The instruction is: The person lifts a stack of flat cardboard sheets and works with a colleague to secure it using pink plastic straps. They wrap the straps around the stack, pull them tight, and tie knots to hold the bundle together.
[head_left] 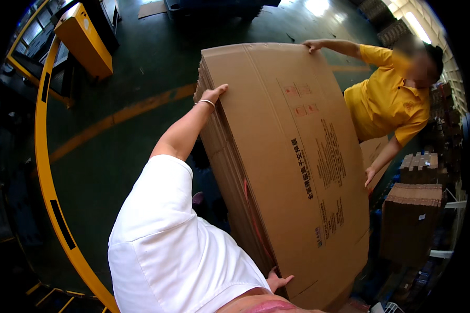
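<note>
A thick stack of flattened cardboard boxes (277, 156) slants across the middle, with dark print and red marks on its top sheet. At its far left corner, my left hand (214, 94), with a bracelet at the wrist, grips the edge, thumb over the top sheet and fingers partly hidden. My right hand (280, 280) clasps the same stack's near left edge, thumb on top and the other fingers mostly out of sight. A red strap (253, 219) runs along the stack's side. Opposite, a co-worker in a yellow shirt (384, 94) has both hands at the far and right edges.
A yellow rail (52, 203) with black patches curves along the left. Beyond it stands a yellow post-like cabinet (86, 39). More stacked cardboard (410, 224) stands at the right. A dark blue object (214, 6) is at the back. An orange line (125, 117) crosses the green floor.
</note>
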A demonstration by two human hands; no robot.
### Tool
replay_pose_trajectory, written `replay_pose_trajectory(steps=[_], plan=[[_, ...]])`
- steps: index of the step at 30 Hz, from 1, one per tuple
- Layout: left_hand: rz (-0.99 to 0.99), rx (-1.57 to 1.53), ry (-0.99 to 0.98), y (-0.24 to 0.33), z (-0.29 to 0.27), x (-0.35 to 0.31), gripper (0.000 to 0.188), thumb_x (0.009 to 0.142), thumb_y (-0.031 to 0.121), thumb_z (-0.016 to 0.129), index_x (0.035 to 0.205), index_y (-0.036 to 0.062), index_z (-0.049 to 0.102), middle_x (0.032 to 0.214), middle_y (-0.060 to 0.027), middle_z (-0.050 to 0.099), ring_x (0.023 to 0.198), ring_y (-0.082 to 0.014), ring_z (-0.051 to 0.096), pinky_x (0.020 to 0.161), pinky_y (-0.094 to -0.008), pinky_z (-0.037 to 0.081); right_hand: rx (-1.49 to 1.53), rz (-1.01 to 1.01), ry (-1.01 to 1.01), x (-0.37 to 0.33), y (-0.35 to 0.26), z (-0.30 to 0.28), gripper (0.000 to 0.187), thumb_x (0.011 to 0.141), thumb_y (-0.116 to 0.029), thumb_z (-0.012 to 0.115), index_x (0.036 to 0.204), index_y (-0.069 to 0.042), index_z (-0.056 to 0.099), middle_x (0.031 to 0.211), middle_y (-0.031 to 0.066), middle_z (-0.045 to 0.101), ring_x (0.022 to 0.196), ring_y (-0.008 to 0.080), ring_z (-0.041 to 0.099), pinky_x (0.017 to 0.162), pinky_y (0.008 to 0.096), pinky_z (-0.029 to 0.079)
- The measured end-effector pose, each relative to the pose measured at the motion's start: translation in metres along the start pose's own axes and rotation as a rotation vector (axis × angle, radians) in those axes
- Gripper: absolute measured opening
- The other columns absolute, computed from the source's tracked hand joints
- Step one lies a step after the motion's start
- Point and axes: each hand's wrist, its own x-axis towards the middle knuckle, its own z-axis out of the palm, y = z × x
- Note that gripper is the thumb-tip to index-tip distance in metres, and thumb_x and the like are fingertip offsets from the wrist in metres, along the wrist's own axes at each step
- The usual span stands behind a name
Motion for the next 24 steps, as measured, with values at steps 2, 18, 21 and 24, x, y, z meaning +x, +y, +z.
replay_pose_trajectory(steps=[2,18,21,24], plan=[[-0.052,0.026,-0.040,0.002,0.002,-0.005,0.056,0.069,0.035,0.073,0.104,-0.0054,0.057,0.096,-0.0116,0.062,0.087,-0.0219,0.060,0.078,-0.0297,0.048,-0.002,-0.016,-0.038,0.010,0.001,-0.011,0.062,0.069,-0.045,0.067,0.116,-0.010,0.048,0.116,0.0085,0.047,0.103,0.0250,0.045,0.082,0.0388,0.040],[-0.083,0.008,-0.042,-0.009,-0.024,0.061,0.048,0.071,0.048,0.063,0.109,0.0201,0.056,0.107,0.0000,0.057,0.098,-0.0200,0.052,0.078,-0.0375,0.042,0.041,-0.051,-0.189,0.028,0.052,0.031,0.047,0.084,-0.045,0.051,0.118,-0.013,0.050,0.118,0.0036,0.050,0.108,0.0235,0.046,0.089,0.0398,0.040],[-0.101,0.016,-0.030,0.002,-0.014,0.042,0.048,0.078,0.042,0.056,0.113,0.0101,0.052,0.114,-0.0068,0.053,0.109,-0.0253,0.046,0.086,-0.0444,0.040,0.070,-0.031,-0.204,0.039,0.074,0.014,0.045,0.084,-0.045,0.051,0.114,-0.011,0.052,0.111,0.0030,0.054,0.102,0.0217,0.050,0.085,0.0384,0.042],[-0.108,0.103,-0.012,0.005,-0.018,0.046,0.049,0.079,0.041,0.054,0.116,0.0098,0.050,0.120,-0.0077,0.050,0.113,-0.0268,0.044,0.089,-0.0441,0.040,0.076,-0.038,-0.224,0.036,0.089,0.014,0.042,0.083,-0.042,0.053,0.113,-0.012,0.053,0.107,0.0023,0.056,0.098,0.0201,0.052,0.084,0.0373,0.042]])
